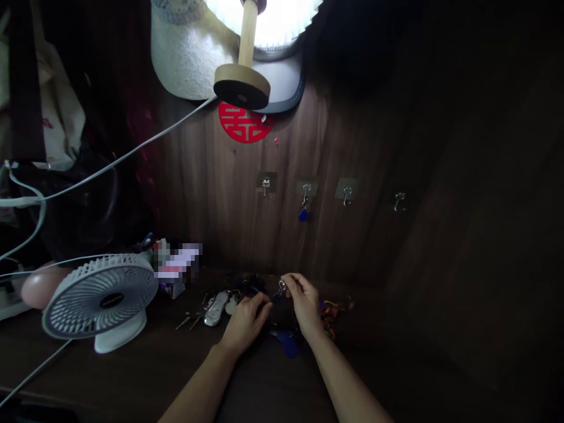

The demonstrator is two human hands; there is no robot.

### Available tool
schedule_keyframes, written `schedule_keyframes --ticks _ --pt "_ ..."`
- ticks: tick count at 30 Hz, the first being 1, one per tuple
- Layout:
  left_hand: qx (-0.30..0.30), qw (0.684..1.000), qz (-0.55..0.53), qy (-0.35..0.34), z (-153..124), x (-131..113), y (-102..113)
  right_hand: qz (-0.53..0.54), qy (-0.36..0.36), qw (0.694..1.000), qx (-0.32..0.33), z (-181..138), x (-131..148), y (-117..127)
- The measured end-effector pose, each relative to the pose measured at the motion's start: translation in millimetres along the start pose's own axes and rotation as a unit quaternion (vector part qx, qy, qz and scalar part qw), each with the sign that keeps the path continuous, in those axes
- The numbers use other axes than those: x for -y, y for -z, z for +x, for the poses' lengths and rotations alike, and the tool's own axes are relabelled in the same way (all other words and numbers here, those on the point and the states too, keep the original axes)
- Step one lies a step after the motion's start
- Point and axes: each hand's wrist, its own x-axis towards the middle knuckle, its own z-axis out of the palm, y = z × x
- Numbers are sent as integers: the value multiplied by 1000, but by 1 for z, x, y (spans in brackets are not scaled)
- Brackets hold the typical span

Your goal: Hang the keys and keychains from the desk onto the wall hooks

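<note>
Silver metal clip [282, 285], pinched in the right grip [305, 304] over the dark wood bench [171, 364], slants longways, low end pointing down and left, near the left grip [243, 323], whose hold I cannot tell, before a brown wall [211, 182] with hooks [307, 188].

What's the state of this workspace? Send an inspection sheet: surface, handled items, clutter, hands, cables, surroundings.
Surface: dark tabletop, dimly lit.
Handled items: metal clasp; loose blue tag near the hands; silver fob and keys further left.
Clutter: white desk fan at left; pink rounded object behind it, unidentified.
Hands: right hand pinches the clasp; left hand close by, grip unclear.
Cables: white cable slants from the left edge up to the wooden disc.
Surroundings: wood-grain wall; four hooks, second from left holding a hanging blue tag.
</note>
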Motion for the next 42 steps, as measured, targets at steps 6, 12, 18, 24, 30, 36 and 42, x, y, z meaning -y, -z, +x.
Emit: schedule_keyframes --ticks 6,12,18,24,30,36,42 --pt "1 999 -7 33 1 3 -1 5 -45 999 -17 18 7 5" --pt "-9 999 -8 50 3 6 -2 -13 13 997 -78 67 29 22" --pt "11 997 -8 70 5 5 -2 -10 54 995 -88 115 62 25" --pt "10 997 -3 71 5 7 -4 -40 92 992 -81 147 101 9" --pt "7 998 4 65 6 7 -5 -68 85 990 -94 168 117 -3" --pt "17 997 -2 76 7 6 -4 -92 88 987 -95 175 114 -6" --pt "10 998 5 67 7 7 -5 -94 72 987 -107 171 105 -6"
